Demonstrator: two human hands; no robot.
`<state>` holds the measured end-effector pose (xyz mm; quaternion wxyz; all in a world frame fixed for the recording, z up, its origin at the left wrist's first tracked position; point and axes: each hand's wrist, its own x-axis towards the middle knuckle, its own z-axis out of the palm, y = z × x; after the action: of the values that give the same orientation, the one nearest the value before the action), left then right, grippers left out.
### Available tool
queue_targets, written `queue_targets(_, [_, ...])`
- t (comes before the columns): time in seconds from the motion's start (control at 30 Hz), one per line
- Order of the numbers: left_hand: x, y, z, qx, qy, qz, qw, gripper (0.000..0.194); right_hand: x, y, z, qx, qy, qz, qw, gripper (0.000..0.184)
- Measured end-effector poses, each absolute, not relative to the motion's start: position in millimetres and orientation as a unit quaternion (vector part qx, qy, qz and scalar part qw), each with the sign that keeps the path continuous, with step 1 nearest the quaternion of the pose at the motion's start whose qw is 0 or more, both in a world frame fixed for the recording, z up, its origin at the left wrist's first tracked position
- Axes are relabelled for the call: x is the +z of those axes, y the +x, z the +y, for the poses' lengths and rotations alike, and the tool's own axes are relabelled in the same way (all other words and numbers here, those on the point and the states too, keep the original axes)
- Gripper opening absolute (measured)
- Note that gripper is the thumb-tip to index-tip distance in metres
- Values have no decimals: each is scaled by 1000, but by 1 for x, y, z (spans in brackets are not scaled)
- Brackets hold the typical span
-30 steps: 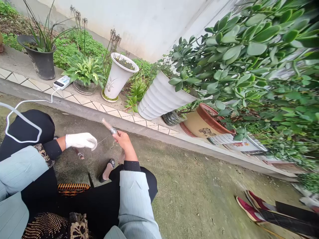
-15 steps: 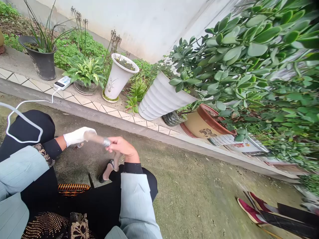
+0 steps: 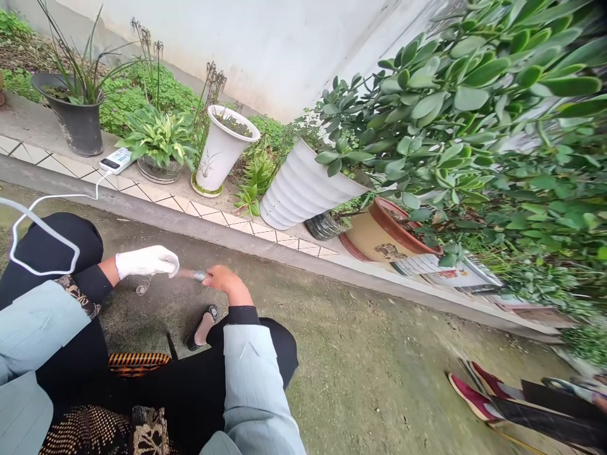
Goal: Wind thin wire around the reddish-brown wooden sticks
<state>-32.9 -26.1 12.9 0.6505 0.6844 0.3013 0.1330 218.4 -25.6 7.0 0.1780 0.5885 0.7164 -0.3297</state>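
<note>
My left hand (image 3: 149, 261) wears a white glove, its fingers curled together towards the right. What they hold, if anything, is hidden. My bare right hand (image 3: 224, 279) is closed round a brownish stick (image 3: 187, 273) with a silvery band (image 3: 200, 275), perhaps wound wire, beside the fingers. Motion blurs the stick, which spans the gap between both hands; I cannot tell whether its far end touches the glove. Below the glove is a thin loose coil of wire (image 3: 141, 288), close to the ground.
Along a tiled ledge (image 3: 194, 208) stand a black pot (image 3: 78, 123), a white flowerpot (image 3: 220, 155), a ribbed white planter (image 3: 303, 189) and a brown pot (image 3: 379, 234). A power bank (image 3: 117, 161) with a white cable lies there. Another person's red shoes (image 3: 474, 395) are at right.
The stick has swung from a steeper slant to nearly level, and my right hand has turned and moved slightly left. A piece hanging below my right hand no longer shows.
</note>
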Motion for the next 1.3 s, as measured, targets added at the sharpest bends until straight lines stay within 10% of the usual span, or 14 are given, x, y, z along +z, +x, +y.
queue_targets(0.33, [-8, -39, -16, 208, 693, 377, 578, 26, 8, 194, -45, -672, 290, 660, 169, 21])
queue_targets(0.57, [-14, -24, -24, 183, 673, 354, 623, 35, 44, 244, -35, -625, 449, 536, -347, 35])
queue_targets(0.67, [-10, -19, -31, 151, 676, 306, 653, 36, 32, 258, -24, -530, 556, 480, -423, 33])
queue_targets(0.9, [8, -13, -43, 98, 714, 209, 661, 30, 10, 235, -17, -279, 706, 650, -36, 22])
queue_targets(1.07, [19, -22, -41, 118, 726, 285, 615, 27, 8, 213, -28, -358, 577, 699, 224, 15])
queue_targets(1.3, [3, -36, -23, 188, 746, 373, 518, 27, 12, 211, -40, -633, 359, 668, 154, 26])
